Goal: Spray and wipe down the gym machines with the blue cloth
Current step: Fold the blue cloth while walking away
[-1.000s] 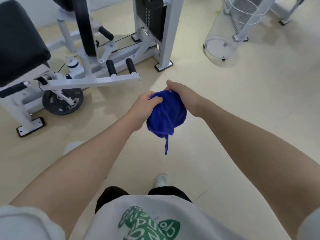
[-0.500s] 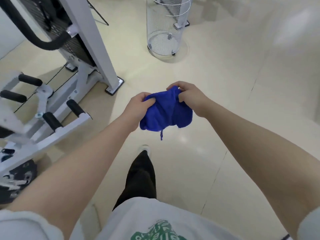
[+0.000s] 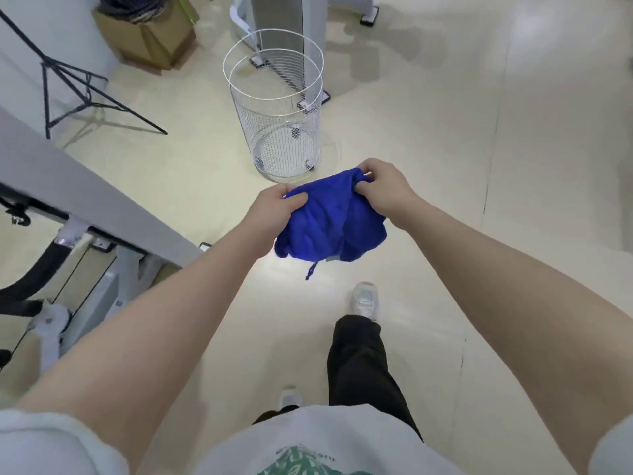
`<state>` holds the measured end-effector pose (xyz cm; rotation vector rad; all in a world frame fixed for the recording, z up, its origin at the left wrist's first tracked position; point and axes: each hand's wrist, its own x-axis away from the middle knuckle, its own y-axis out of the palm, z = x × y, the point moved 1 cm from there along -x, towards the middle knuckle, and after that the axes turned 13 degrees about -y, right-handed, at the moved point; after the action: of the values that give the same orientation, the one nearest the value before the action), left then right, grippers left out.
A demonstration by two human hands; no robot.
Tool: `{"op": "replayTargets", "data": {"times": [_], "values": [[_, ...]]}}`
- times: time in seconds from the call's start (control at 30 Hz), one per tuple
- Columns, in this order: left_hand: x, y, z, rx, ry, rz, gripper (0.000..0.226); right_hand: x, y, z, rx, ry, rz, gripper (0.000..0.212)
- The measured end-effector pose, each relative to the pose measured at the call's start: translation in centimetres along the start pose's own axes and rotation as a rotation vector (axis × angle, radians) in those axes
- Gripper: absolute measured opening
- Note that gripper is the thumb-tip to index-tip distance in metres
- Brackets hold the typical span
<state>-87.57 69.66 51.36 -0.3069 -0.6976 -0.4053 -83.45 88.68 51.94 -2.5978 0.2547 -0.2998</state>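
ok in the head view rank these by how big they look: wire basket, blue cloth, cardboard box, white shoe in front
1. wire basket
2. blue cloth and cardboard box: they look alike, and the cloth is bunched and nearer the camera, the box cut off by the frame edge, so no ranking
3. white shoe

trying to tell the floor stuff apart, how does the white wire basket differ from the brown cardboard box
The white wire mesh basket is round and see-through, while the brown cardboard box is angular and solid-walled. The basket stands in open floor just beyond the hands; the box sits farther back by the wall. The basket looks empty; the box holds something dark. Both rest upright on the cream floor.
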Motion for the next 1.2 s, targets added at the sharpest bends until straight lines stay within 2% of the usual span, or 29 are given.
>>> {"op": "replayTargets", "data": {"times": [0.13, 0.23, 0.37, 0.47, 0.53, 0.6, 0.67, 0.77, 0.9, 0.97, 1.1, 1.13, 1.2], "values": [[-7.8, 2.6, 6.0, 0.056, -0.002, 0.065, 0.006, -9.5, -3.7, 1.5, 0.088, -0.033, 0.005, 0.012], [-12.9, 4.1, 10.2, 0.085, -0.020, 0.122, 0.009, -16.0, -6.9, 1.7, 0.209, -0.054, -0.047, 0.025], [-19.2, 6.0, 16.6, 0.061, -0.021, 0.185, 0.020, -25.6, -11.3, 1.6, 0.206, -0.024, -0.102, 0.031], [-23.2, 6.0, 20.9, 0.118, -0.020, 0.274, 0.025, -31.5, -12.4, 0.9, 0.029, 0.056, -0.132, 0.032], [-25.4, 5.3, 23.1, 0.142, -0.039, 0.284, 0.027, -34.7, -12.4, 0.5, -0.103, 0.101, -0.148, 0.025], [-28.6, 4.2, 25.6, 0.138, -0.069, 0.282, 0.025, -38.9, -12.4, -0.3, -0.195, 0.112, -0.157, 0.019], [-31.6, 2.7, 27.6, 0.132, -0.061, 0.303, 0.027, -42.5, -12.5, -1.4, -0.291, 0.089, -0.145, 0.022], [-38.4, -0.1, 30.1, 0.243, -0.085, 0.282, 0.037, -49.2, -11.7, -3.0, -0.451, 0.068, -0.129, 0.008], [-45.5, -3.6, 33.6, 0.415, -0.190, 0.209, 0.018, -57.4, -9.5, -4.6, -0.481, 0.122, -0.167, 0.009], [-48.1, -5.7, 35.1, 0.561, -0.244, 0.169, 0.023, -60.8, -7.6, -5.5, -0.487, 0.170, -0.220, 0.021], [-51.9, -8.7, 38.7, 0.788, -0.305, 0.031, 0.025, -66.7, -4.4, -5.9, -0.477, 0.150, -0.378, 0.082], [-53.0, -9.1, 39.1, 0.794, -0.301, 0.022, 0.025, -68.0, -3.5, -5.9, -0.412, 0.124, -0.412, 0.087], [-55.8, -9.9, 39.5, 0.808, -0.295, 0.009, 0.023, -70.8, -1.3, -5.2, -0.201, 0.040, -0.418, 0.083]]}}
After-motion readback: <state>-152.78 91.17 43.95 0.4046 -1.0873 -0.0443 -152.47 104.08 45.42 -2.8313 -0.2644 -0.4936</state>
